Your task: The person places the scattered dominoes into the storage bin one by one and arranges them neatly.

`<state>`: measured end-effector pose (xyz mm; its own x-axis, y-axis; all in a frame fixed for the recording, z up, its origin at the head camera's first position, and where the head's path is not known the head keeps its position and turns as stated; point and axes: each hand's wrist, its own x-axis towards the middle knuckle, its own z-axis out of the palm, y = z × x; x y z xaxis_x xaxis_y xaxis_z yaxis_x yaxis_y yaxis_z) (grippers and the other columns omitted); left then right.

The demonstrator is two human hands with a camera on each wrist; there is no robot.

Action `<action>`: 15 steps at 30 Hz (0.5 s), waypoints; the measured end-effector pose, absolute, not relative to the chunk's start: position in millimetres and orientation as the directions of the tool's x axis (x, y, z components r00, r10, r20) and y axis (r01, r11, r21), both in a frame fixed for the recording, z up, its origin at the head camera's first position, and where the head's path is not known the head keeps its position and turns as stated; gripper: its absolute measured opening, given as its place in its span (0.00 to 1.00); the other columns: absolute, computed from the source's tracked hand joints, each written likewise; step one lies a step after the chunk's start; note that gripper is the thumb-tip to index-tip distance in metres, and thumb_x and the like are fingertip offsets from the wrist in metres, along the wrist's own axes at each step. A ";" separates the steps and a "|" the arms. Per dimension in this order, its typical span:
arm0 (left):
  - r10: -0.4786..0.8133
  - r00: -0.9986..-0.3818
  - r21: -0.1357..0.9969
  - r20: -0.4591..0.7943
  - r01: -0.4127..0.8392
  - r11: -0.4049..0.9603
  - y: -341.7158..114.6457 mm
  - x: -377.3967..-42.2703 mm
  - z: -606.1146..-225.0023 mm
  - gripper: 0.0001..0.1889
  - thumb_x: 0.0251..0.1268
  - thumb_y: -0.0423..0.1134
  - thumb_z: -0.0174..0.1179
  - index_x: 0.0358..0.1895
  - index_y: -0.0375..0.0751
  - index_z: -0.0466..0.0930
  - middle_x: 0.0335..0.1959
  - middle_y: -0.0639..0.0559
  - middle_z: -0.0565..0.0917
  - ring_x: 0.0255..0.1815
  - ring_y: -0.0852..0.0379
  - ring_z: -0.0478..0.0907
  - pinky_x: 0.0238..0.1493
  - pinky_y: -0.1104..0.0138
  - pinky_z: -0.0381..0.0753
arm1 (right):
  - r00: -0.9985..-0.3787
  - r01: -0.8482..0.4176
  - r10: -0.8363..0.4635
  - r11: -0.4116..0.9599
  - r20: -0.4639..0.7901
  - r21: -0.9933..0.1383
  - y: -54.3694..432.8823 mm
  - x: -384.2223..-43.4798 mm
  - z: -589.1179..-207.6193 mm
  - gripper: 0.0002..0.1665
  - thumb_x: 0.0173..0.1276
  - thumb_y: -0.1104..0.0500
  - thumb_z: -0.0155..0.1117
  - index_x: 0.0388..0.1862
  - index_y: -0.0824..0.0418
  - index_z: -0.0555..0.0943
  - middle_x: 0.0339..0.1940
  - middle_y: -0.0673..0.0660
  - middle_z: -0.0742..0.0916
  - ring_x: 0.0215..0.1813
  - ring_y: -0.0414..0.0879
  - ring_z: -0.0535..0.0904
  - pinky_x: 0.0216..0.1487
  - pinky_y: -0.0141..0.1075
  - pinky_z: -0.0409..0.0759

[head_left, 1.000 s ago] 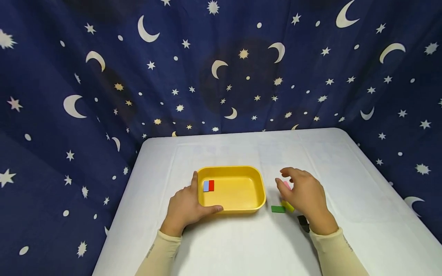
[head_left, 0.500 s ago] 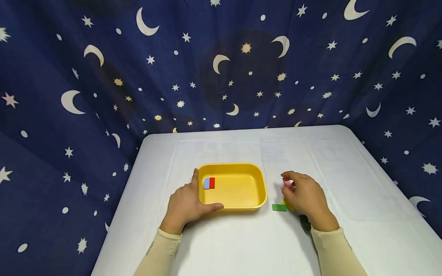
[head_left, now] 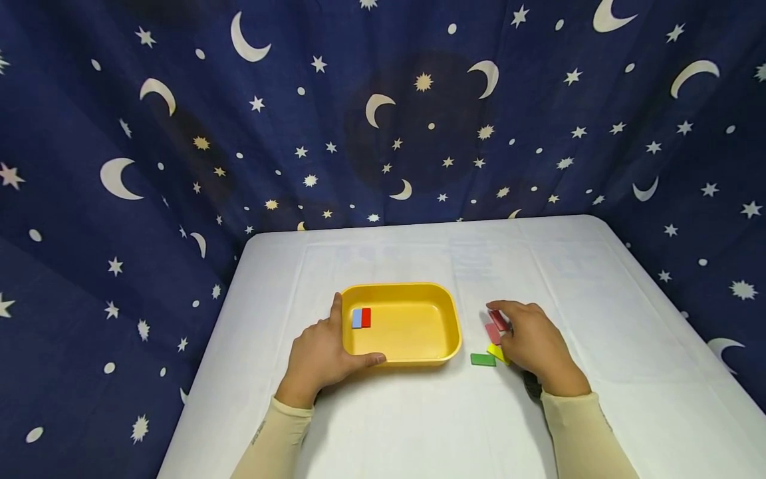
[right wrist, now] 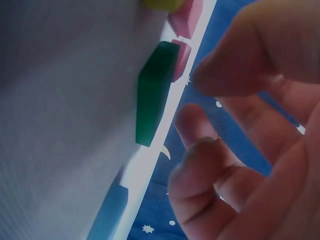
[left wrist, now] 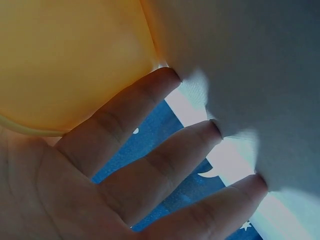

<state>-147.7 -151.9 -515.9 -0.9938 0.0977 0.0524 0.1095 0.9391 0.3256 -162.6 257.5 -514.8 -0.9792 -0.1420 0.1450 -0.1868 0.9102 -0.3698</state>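
My left hand (head_left: 320,362) rests against the left end of a yellow rectangular tray (head_left: 453,313). Its thumb lies along the near rim, and in the left wrist view the other fingers are straight and spread. Inside the tray a light blue block (head_left: 357,319) and a red block (head_left: 366,318) lie side by side. Over several small flat blocks right of the tray hovers my right hand (head_left: 536,346), with bent fingers apart from the thumb. Around it lie a pink block (head_left: 493,333), a darker pink block (head_left: 498,320), a yellow block (head_left: 497,352) and a green block (head_left: 483,360).
The right wrist view shows a dark green block (right wrist: 157,95) and a teal block (right wrist: 107,215) on the white tabletop (head_left: 419,426). A navy curtain (head_left: 269,146) with moons and stars stands behind and beside the table.
My right hand has lowered its fingertips and drawn its thumb back to the right, uncovering more of the two pink blocks. The left hand, tray and its two blocks keep their places.
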 end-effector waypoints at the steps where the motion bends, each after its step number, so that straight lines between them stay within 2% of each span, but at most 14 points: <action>1: 0.097 -0.994 0.325 0.053 0.109 0.940 -151.9 -147.6 -515.7 0.86 0.23 1.00 0.46 0.87 0.43 0.45 0.35 0.48 0.84 0.30 0.52 0.79 0.26 0.59 0.77 | -0.980 -0.187 -0.144 0.909 0.138 -0.374 257.6 -162.5 -515.7 0.38 0.54 0.71 0.61 0.66 0.53 0.83 0.56 0.57 0.88 0.50 0.55 0.75 0.43 0.51 0.77; 10: 0.105 -0.993 0.319 0.050 0.115 0.941 -150.7 -147.0 -513.3 0.85 0.23 1.00 0.47 0.87 0.42 0.45 0.36 0.46 0.84 0.30 0.50 0.80 0.27 0.58 0.79 | -0.981 -0.184 -0.148 0.911 0.125 -0.369 257.7 -162.0 -517.4 0.37 0.55 0.73 0.58 0.65 0.54 0.83 0.52 0.57 0.90 0.50 0.56 0.75 0.44 0.52 0.79; 15: 0.109 -0.993 0.328 0.049 0.119 0.937 -150.1 -145.8 -512.5 0.86 0.24 1.00 0.48 0.87 0.41 0.45 0.35 0.46 0.84 0.30 0.51 0.80 0.27 0.58 0.78 | -0.978 -0.199 -0.161 0.905 0.130 -0.375 258.4 -162.8 -518.1 0.36 0.56 0.73 0.58 0.66 0.56 0.83 0.55 0.59 0.89 0.50 0.57 0.76 0.47 0.54 0.78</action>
